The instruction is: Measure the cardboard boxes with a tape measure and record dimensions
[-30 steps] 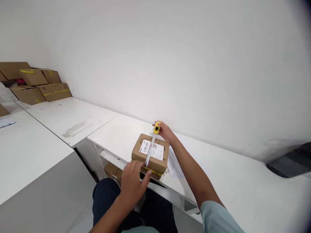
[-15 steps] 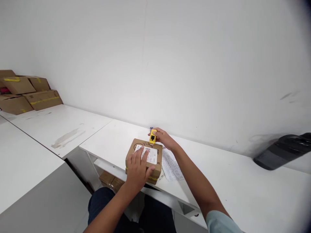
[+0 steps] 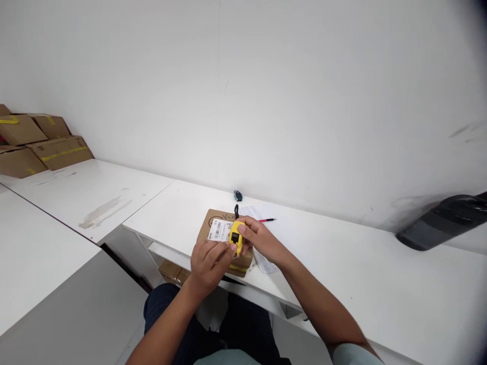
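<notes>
A small cardboard box with a white shipping label lies near the front edge of the white table. My right hand grips a yellow tape measure above the box's near right corner, its black strap sticking up. My left hand is in front of the box, its fingertips touching the tape measure's lower end. A printed paper sheet lies under the box's right side.
A red pen and a small dark blue object lie behind the box by the wall. A black object sits at the far right. Stacked cardboard boxes stand far left. More boxes sit under the table.
The tape stretched over the box has gone back into its case. My right hand brought the tape measure from the box's far edge toward me, and my left hand left the label to meet it.
</notes>
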A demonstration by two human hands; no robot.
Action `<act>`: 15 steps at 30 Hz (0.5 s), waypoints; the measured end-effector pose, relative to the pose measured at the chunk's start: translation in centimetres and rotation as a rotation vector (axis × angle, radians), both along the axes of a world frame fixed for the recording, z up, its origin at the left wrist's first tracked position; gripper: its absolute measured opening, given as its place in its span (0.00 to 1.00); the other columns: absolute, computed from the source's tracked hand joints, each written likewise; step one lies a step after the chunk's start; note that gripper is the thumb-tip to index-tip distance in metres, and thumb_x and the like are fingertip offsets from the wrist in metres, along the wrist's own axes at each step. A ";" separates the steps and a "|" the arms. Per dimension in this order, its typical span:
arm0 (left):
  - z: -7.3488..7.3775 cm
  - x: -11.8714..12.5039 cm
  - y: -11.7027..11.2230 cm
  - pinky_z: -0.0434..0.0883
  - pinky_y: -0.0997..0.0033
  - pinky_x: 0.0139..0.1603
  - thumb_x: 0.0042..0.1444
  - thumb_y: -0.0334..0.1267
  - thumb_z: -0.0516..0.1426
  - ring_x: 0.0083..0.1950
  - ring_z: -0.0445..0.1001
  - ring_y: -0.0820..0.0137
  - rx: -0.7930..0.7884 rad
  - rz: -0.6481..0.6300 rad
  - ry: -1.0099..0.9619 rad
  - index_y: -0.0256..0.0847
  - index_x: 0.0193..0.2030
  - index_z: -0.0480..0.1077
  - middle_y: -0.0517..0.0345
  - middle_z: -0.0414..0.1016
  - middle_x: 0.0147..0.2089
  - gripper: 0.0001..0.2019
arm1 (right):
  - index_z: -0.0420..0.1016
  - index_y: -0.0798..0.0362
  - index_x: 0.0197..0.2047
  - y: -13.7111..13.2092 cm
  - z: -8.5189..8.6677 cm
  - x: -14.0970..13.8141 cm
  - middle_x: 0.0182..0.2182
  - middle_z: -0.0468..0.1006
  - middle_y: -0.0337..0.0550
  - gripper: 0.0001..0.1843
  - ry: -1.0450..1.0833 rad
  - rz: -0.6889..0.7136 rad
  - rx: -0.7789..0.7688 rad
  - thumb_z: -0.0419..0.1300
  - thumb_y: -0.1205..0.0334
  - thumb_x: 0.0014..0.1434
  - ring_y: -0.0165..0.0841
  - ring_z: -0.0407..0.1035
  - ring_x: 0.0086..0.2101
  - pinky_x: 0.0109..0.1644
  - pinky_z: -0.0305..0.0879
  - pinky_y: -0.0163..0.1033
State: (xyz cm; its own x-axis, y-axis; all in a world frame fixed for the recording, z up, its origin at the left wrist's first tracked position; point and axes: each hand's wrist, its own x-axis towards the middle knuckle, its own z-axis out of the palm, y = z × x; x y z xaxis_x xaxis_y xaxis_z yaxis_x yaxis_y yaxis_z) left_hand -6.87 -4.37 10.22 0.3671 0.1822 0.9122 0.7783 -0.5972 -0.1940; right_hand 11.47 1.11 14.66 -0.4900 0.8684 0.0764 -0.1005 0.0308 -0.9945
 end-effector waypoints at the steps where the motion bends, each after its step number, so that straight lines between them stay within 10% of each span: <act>1: 0.4 -0.3 -0.3 0.70 0.65 0.44 0.55 0.28 0.62 0.40 0.76 0.68 0.019 -0.014 0.030 0.44 0.50 0.71 0.56 0.79 0.38 0.16 | 0.72 0.51 0.42 0.4 0.1 0.3 0.29 0.77 0.38 0.21 0.015 -0.030 0.020 0.65 0.44 0.53 0.31 0.72 0.24 0.26 0.70 0.37; 7: 0.9 -0.8 -0.2 0.69 0.65 0.45 0.57 0.32 0.62 0.41 0.77 0.67 -0.085 0.052 0.054 0.46 0.46 0.73 0.57 0.80 0.38 0.10 | 0.76 0.49 0.45 8.5 -0.3 1.7 0.32 0.78 0.39 0.18 -0.021 -0.309 0.074 0.63 0.49 0.55 0.29 0.70 0.28 0.28 0.67 0.33; 15: -0.3 -0.3 0.5 0.67 0.59 0.53 0.60 0.43 0.59 0.51 0.75 0.61 -0.363 0.050 0.063 0.43 0.48 0.75 0.51 0.81 0.47 0.12 | 0.75 0.47 0.49 12.9 -2.3 -0.1 0.39 0.78 0.39 0.20 -0.057 -0.138 0.095 0.63 0.48 0.54 0.32 0.72 0.37 0.38 0.71 0.36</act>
State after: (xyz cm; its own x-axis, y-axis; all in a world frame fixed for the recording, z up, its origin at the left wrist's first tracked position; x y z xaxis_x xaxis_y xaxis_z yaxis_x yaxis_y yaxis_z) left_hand -7.13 -3.84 9.96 0.4033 0.5087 0.7606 0.8012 -0.5978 -0.0250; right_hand 11.37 14.02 12.40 -0.3728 0.9178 0.1367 -0.0325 0.1343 -0.9904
